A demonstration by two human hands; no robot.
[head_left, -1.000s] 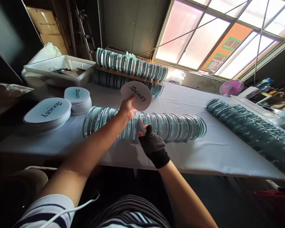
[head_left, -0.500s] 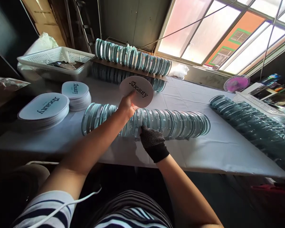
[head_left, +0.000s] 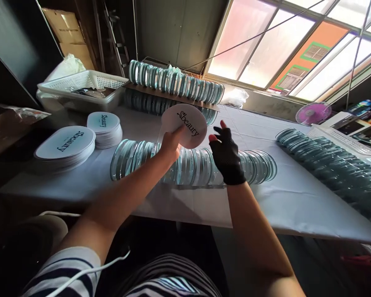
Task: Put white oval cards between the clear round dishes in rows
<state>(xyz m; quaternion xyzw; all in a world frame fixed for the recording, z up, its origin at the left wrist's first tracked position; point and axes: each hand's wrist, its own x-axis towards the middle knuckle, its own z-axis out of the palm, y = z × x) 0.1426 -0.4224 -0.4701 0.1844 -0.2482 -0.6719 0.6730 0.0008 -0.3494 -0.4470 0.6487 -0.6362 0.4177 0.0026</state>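
Note:
My bare left hand (head_left: 172, 144) is closed on a round white card (head_left: 191, 123) printed "beauty", thumb on its face, over the row. Below it, a long row of clear round plastic cases (head_left: 136, 156) with pale rims lies on its side across the table. In a black fingerless glove, my right hand (head_left: 227, 154) is raised over the right part of that row, its fingers apart and nothing in them. To the left stand a large stack of printed round cards (head_left: 64, 144) and a smaller stack of cards (head_left: 104, 123).
Behind is another two-level row of round cases (head_left: 176, 82), beside a white perforated basket (head_left: 83, 82) with items inside. More clear cases (head_left: 327, 165) line the right side. A pink fan (head_left: 313, 113) stands near the window. White sheeting covers the table (head_left: 259, 210).
My right hand has come up off the middle of the row and moved right, its fingers spreading. The left hand still has the round card, shifted slightly right and down in view.

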